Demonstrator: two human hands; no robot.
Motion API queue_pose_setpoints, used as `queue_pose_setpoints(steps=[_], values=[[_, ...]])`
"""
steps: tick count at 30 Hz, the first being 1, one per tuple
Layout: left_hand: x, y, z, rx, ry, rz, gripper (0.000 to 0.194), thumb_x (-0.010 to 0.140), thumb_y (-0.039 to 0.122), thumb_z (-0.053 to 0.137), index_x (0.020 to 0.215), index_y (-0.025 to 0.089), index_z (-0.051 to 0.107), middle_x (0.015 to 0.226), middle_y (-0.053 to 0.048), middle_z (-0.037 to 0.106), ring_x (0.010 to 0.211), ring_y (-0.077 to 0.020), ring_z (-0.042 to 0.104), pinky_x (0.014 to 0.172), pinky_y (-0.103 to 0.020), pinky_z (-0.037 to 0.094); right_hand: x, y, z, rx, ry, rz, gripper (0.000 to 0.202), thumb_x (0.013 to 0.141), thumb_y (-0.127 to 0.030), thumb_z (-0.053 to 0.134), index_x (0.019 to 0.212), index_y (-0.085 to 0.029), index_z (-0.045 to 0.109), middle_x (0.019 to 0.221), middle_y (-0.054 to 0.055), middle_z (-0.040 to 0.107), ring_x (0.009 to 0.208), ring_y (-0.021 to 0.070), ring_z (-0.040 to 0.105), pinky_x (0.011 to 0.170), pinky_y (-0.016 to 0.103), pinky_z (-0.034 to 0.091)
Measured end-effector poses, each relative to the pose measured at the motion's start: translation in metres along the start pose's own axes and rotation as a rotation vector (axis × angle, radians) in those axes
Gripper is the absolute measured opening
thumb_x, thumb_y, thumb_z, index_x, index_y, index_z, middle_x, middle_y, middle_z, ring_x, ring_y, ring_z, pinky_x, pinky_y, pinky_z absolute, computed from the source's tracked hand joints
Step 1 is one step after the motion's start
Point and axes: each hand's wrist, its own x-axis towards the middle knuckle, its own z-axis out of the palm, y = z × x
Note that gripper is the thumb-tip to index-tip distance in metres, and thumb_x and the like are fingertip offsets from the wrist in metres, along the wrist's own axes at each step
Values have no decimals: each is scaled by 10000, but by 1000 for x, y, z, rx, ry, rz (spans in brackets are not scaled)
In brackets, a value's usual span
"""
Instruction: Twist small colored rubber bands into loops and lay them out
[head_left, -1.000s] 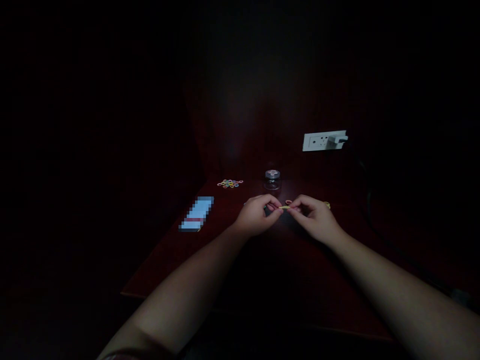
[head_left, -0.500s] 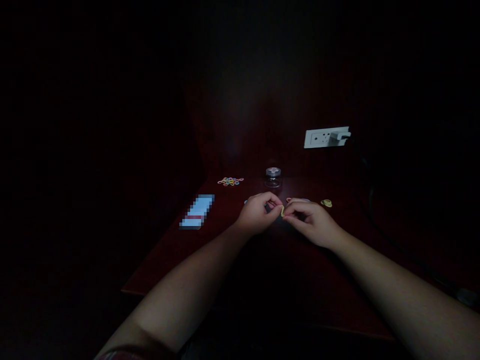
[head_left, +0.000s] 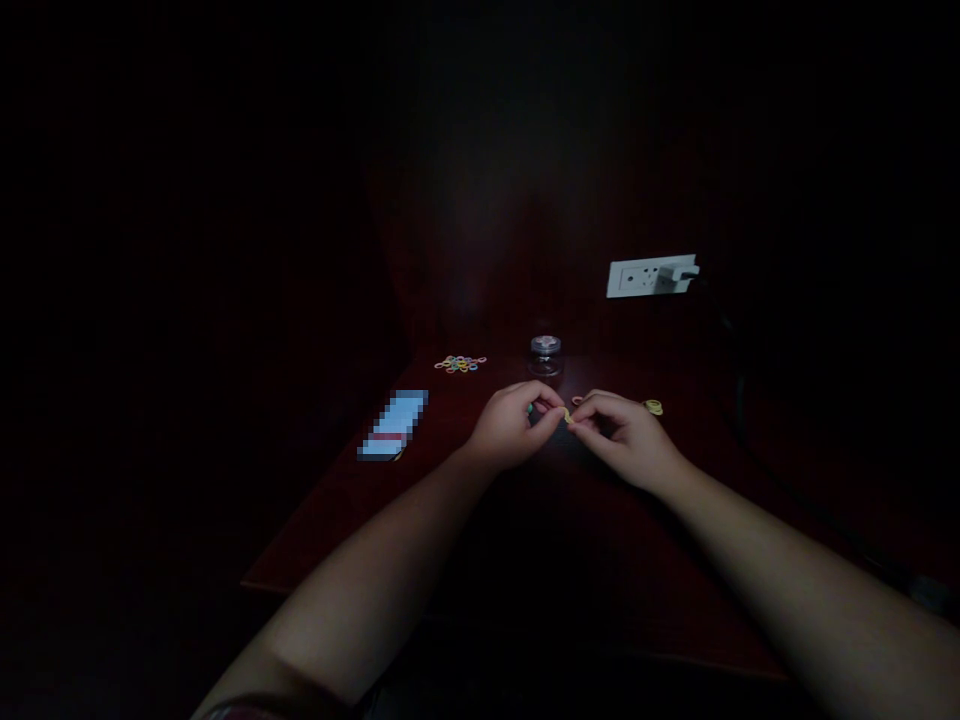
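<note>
Between my two hands is a small yellow hair tie [head_left: 568,415], pinched from both sides by the fingertips. My left hand [head_left: 514,425] is closed on its left end, thumb against forefinger. On the other end my right hand [head_left: 624,437] is closed in the same kind of pinch. A pile of yellow hair ties [head_left: 654,408] lies just beyond my right hand, and a pink one [head_left: 577,401] peeks out behind its fingers. Something green [head_left: 530,408] shows behind my left hand's fingers; its kind is hidden.
A clear lidded jar [head_left: 546,356] stands at the back of the dark red table [head_left: 337,520]. Left of it lies a heap of mixed-colour hair ties [head_left: 459,364]. A phone [head_left: 394,425] rests near the left edge. A cable [head_left: 742,400] runs from the wall socket [head_left: 651,276] down the right side.
The yellow hair tie has turned a little between my fingertips. Both hands have shifted only slightly. The blue bit left of my left hand is now covered, and a green bit shows.
</note>
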Motion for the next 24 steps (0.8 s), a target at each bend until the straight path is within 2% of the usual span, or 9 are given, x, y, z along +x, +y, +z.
queue_pose_setpoints(steps=[10, 24], values=[[-1, 0, 0, -28, -7, 34, 94, 797, 223, 609, 861, 162, 641, 835, -32, 680, 742, -121, 602, 621, -220, 455, -1, -2, 1, 20, 130, 29, 51, 823, -230, 620, 811, -181, 617, 752, 31, 566, 635, 139, 520, 567, 268, 420], [-2, 0, 0, -30, -1, 10, 127, 809, 229, 603, 907, 159, 644, 868, -37, 684, 752, -113, 605, 628, -213, 458, -1, 0, -1, -58, 106, 17, 111, 857, -270, 589, 808, -180, 632, 735, 37, 578, 672, 156, 542, 608, 286, 437]])
